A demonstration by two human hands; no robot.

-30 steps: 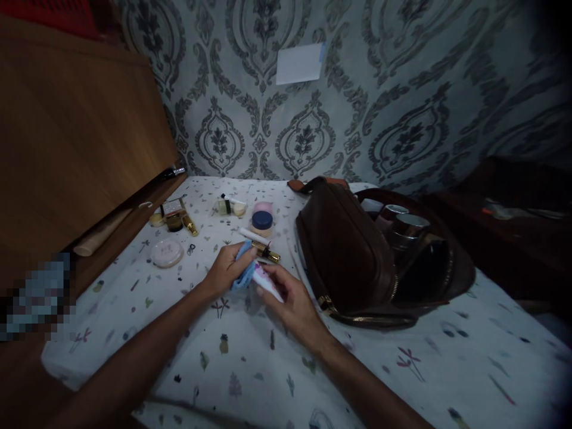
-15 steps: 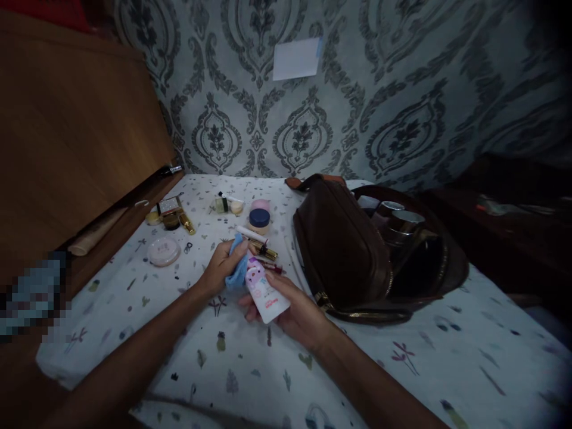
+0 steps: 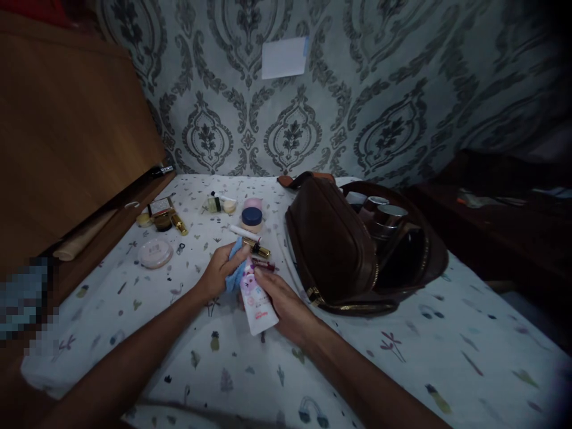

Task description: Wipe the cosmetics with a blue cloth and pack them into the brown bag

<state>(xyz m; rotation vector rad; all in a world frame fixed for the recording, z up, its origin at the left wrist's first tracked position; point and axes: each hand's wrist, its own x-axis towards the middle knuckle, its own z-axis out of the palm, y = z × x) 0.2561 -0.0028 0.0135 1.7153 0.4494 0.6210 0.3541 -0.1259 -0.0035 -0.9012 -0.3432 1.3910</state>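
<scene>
My left hand (image 3: 221,269) is closed on a folded blue cloth (image 3: 235,275), which presses against the narrow upper end of a squeeze tube. The white and purple tube (image 3: 259,308) has a small cartoon figure and pink lettering on it. My right hand (image 3: 284,305) grips this tube from the side, its thumb near the upper part. The tube's wide flat end points toward me. Just beyond the hands lie a gold and black cosmetic tube (image 3: 260,249), a white stick (image 3: 245,233) and a dark red tube (image 3: 267,266), partly hidden.
A brown leather bag (image 3: 335,244) stands unzipped at the right, with silver-capped containers (image 3: 389,219) inside. A blue-lidded jar (image 3: 252,218), a pink round compact (image 3: 155,253) and small bottles (image 3: 162,221) sit farther back. Wooden furniture (image 3: 75,131) borders the left.
My right hand has shifted up along the tube, and the tube has turned to hang more upright in view. The camera has turned slightly right. Both hands keep their holds.
</scene>
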